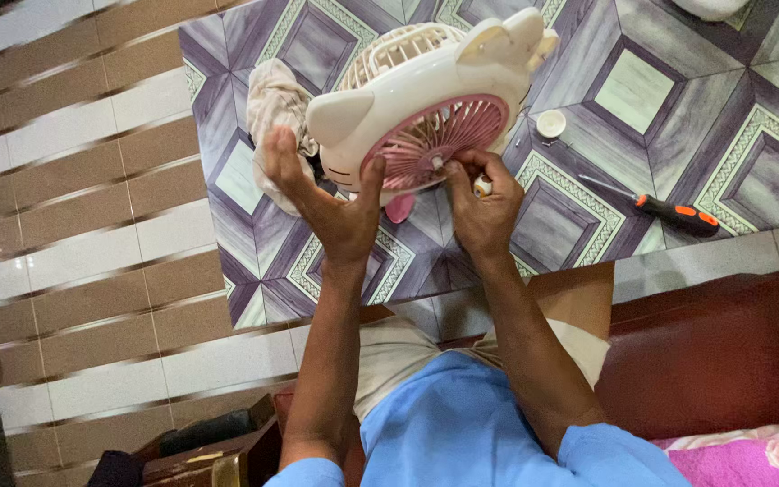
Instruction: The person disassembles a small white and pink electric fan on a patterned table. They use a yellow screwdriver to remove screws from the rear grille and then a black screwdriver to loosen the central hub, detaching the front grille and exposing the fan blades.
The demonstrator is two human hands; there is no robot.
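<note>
Left hand: left hand (331,203) spread wide, fingers apart and extended; thumb tip touches the lower rim of the pink grille, fingers reach toward the fan's left side and the cloth behind it. Nothing is clamped.
Right hand: right hand (480,206) curled, fingertips bunched together at the hub of the pink grille; a small white cylindrical part (482,187) is tucked against the fingers. Whether the fingertips pinch something at the hub cannot be told.
Fan position: small cream plastic desk fan with cat-ear shaped housing (426,99) lies tilted on the mat, directly above both hands, between them and the far edge of the mat.
Fan appearance: cream body, two rounded ears, round pink radial grille (435,140) facing the camera, cream ribbed rear guard visible behind, small pink tab below the grille.
Cloth: crumpled beige cloth (272,108) just left of the fan, touching it.
Surface: purple and green geometric patterned mat (642,90) over brown and white tiled floor (74,225).
Nearby items: orange and black handled screwdriver (655,207) well right of the right hand; small white round cap (551,124) just right of the fan.
</note>
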